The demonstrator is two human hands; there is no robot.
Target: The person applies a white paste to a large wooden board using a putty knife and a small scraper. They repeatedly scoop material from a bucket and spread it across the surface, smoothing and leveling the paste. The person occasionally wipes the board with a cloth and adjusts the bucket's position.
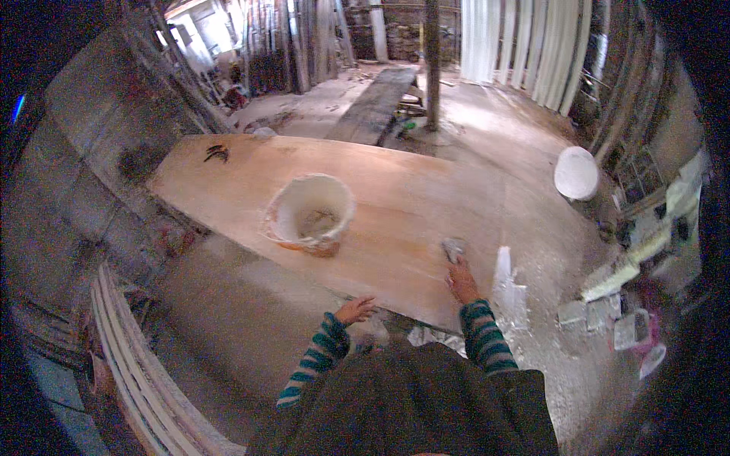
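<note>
1. A large plywood board (395,220) lies flat and low over a dusty floor (228,304), its near edge just in front of the person.
2. The right hand (461,280) rests on the board near its near right corner, fingers closed around a small grey scraper (453,248) whose blade lies against the wood.
3. The left hand (354,309) sits at the board's near edge, fingers loosely curled and holding nothing; whether it touches the wood I cannot tell.
4. The 2 hands are apart, the left lower and nearer the body, both in striped teal sleeves.
5. A white bucket (310,213) stands on the board left of centre, well apart from both hands, with greyish paste in its bottom and smears down its side.
6. A small dark tool (217,153) lies at the board's far left corner.
7. A round white lid (576,172) sits off the board to the right, on the floor side.
8. White strips and scraps (508,283) lie just right of the right hand, beside the board.
9. Pale curved slats (133,365) are stacked at the lower left.
10. A dark plank (376,106) runs away beyond the board, beside an upright post (432,61).
</note>
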